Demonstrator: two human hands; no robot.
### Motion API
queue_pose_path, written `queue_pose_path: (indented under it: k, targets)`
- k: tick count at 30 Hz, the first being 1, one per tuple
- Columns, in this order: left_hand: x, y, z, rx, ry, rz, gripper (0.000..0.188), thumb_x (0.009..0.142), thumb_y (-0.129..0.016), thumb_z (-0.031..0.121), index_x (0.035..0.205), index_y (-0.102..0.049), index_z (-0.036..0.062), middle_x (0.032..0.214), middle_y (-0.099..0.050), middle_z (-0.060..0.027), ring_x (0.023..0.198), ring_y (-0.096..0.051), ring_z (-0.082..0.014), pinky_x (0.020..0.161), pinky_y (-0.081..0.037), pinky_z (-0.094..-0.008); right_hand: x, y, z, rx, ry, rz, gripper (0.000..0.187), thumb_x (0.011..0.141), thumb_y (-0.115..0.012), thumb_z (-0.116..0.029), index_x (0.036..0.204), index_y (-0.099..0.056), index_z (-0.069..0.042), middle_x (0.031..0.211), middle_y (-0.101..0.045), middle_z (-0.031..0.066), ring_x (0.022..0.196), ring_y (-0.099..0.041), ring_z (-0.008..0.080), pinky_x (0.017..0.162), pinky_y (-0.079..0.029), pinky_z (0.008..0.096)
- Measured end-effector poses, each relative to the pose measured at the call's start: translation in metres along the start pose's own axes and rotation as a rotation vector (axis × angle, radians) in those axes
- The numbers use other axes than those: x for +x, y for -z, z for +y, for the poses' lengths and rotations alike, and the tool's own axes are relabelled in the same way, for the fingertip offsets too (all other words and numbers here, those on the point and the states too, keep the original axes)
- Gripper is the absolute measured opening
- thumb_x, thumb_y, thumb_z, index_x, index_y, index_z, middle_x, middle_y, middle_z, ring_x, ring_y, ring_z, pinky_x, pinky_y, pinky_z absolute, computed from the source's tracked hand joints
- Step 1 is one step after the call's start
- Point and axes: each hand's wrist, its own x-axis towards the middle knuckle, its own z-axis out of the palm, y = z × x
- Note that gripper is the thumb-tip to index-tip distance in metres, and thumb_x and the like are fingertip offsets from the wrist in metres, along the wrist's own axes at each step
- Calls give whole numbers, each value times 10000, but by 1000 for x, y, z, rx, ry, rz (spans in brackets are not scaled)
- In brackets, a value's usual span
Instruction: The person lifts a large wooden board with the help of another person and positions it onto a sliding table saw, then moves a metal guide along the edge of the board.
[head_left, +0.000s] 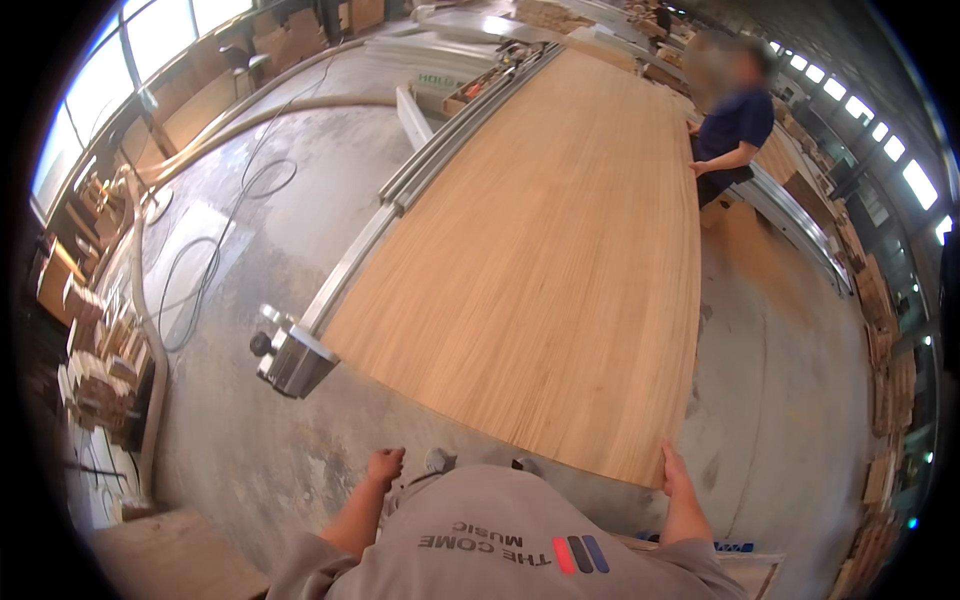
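Note:
A large, light-brown wooden panel [530, 270] stretches away from me, its near end just in front of my body. My right hand [676, 470] is at the panel's near right corner, its thumb up along the edge; the fingers' undersides are hidden. Off to the left, short of the panel's near edge, my left hand [385, 465] hangs curled over the floor with nothing visible in it. Along the panel's left side runs a long metal rail [350, 265], which ends in a grey metal block with a black knob [261, 344].
A co-worker in a dark shirt [735, 125] stands at the panel's far right edge, hands against it. A black cable [235, 225] and a thick hose [152, 380] lie on the concrete floor [300, 180] at left. Wood stacks [100, 390] line both sides.

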Motion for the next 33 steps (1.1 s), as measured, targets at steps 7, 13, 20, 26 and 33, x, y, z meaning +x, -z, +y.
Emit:
queue_pose_path:
  k: [7,13,20,26,33]
  targets:
    - [-15,-38,36,-387,106,40,282,870,-563,293,831,-553,14,672,-518,-55,533,-481,-147,460,-392,-271,-40,-7,-5,22,-75,-83,802,833,-518,-587,1380,-325,-33,1333,-441,138,1173,-470,286,942,-401,451]
    - [-51,-84,68,-624,128,106,250,876,-568,297,896,-571,48,788,-573,-45,700,-555,-158,588,-450,-278,-50,-6,-29,-37,-111,-85,838,813,-504,-634,1400,-293,-74,1373,-403,127,1225,-422,278,970,-383,453]
    - [-42,-88,60,-851,146,165,417,904,-507,436,1059,-530,49,844,-583,-47,763,-567,-182,653,-470,-304,-36,8,-24,3,-123,-127,824,825,-502,-615,1401,-287,-66,1401,-367,126,1240,-406,281,1006,-349,420]
    - [-11,-65,65,-1091,188,497,572,894,-436,542,1165,-484,40,1006,-562,-75,863,-551,-182,714,-460,-321,-65,-19,-50,-80,-138,-24,834,852,-432,-623,1433,-196,-73,1404,-322,159,1249,-374,290,991,-344,435]
    - [5,-50,119,-1239,253,653,761,865,-378,637,1288,-379,5,1203,-483,-126,996,-502,-213,794,-429,-333,-47,-3,-38,-77,-87,-54,779,881,-410,-581,1433,-208,-70,1411,-326,150,1258,-366,286,1004,-339,401]
